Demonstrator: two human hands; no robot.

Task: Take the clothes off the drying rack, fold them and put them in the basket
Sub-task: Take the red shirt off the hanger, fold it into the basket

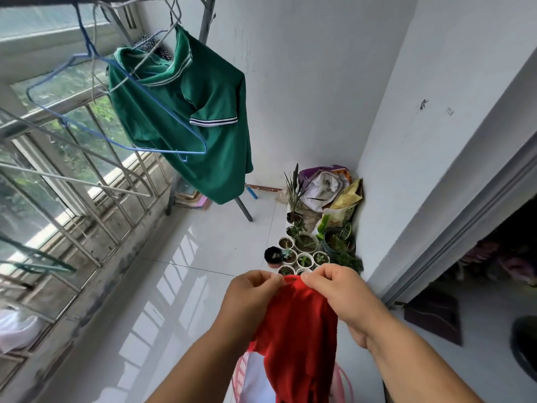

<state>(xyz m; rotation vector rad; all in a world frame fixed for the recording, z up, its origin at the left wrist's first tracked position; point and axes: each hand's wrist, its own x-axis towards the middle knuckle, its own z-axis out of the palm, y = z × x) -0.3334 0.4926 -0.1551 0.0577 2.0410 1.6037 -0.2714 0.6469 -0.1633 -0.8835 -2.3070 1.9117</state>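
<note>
You had the red garment (296,324) pinched at its top edge, left hand (250,298) and right hand (340,295) both clamped on it, hanging above the pink basket (241,376). Soft, light, floppy cloth, likely best gripped at the corners.

counts on the balcony

two hands, left hand (250,298) and right hand (343,295); one red garment (296,330); one green shirt (186,112) hanging; one pink basket (241,376); one blue hanger (116,123); roughly nine small plant pots (303,258), some hidden by leaves.
</note>
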